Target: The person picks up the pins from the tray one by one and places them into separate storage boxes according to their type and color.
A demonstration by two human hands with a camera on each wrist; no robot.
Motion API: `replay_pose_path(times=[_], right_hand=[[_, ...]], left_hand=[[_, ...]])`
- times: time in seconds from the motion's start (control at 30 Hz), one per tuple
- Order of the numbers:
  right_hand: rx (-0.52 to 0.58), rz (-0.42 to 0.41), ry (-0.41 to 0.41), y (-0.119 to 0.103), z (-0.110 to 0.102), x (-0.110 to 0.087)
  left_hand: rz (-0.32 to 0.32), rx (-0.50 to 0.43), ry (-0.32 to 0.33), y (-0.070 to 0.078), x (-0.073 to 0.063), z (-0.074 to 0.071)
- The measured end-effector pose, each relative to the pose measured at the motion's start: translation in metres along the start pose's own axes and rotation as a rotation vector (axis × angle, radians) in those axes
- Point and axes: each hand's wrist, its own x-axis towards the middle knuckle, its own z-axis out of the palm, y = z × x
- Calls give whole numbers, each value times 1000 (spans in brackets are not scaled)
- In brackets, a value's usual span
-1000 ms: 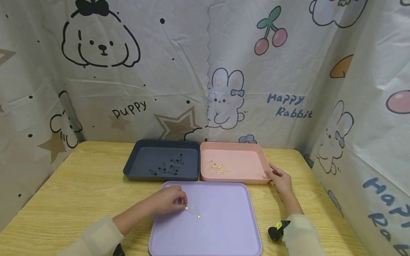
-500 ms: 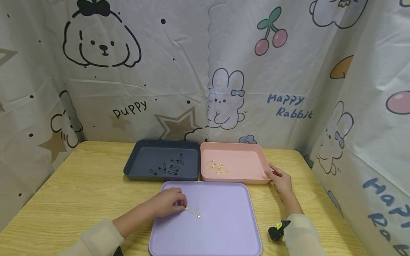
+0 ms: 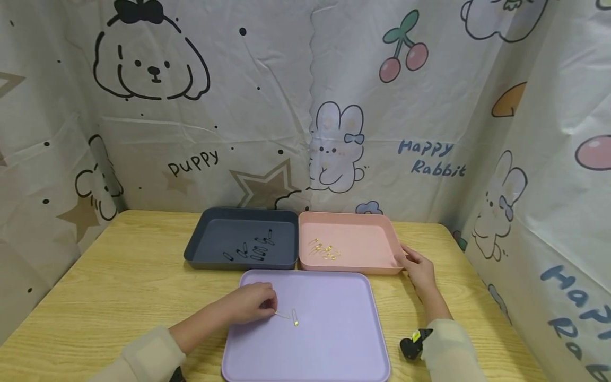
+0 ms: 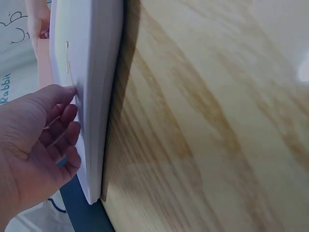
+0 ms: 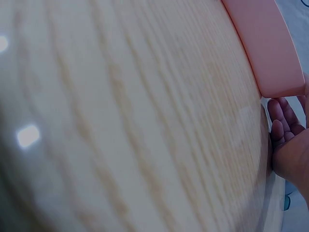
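Over the lavender tray [image 3: 329, 345], my left hand [image 3: 252, 303] pinches one end of a gold safety pin [image 3: 284, 317] between thumb and fingertips. That pin's head is hidden by the fingertips. Just right of it, a second gold safety pin [image 3: 295, 318] lies on the tray. In the left wrist view the thumb tip [image 4: 70, 91] meets the pin close above the lavender surface. My right hand [image 3: 419, 269] grips the right side of the pink tray [image 3: 365, 239], thumb over the rim and fingers outside, near the corner seen in the right wrist view.
A dark grey tray [image 3: 215, 233] holding several black safety pins [image 3: 259, 250] stands against the pink tray's left side. Several gold safety pins [image 3: 328, 251] lie in the pink tray. All three trays sit on a wooden table [image 3: 143, 265], with a printed curtain [image 3: 267, 106] behind.
My left fingertips have closed over the gold head of the left pin, which showed before. The right hand and trays have stayed in place.
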Motion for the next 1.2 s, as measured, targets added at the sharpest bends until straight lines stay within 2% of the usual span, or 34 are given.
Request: replay_pose_path(times=[0.23, 0.43, 0.6, 0.83, 1.03, 1.2], right_hand=[[24, -6, 6, -1, 2, 0], [51, -4, -3, -1, 2, 1], [49, -6, -6, -2, 2, 1], [25, -11, -6, -1, 1, 0], [13, -14, -15, 0, 0, 0], [19, -4, -7, 1, 0, -1]], left_hand=[[-60, -132, -39, 2, -4, -3], [-82, -196, -30, 0, -4, -4], [-121, -242, -5, -5, 2, -7], [-140, -276, 50, -5, 21, -23], [-219, -294, 97, 1, 44, -38], [-265, -310, 126, 8, 68, -44]])
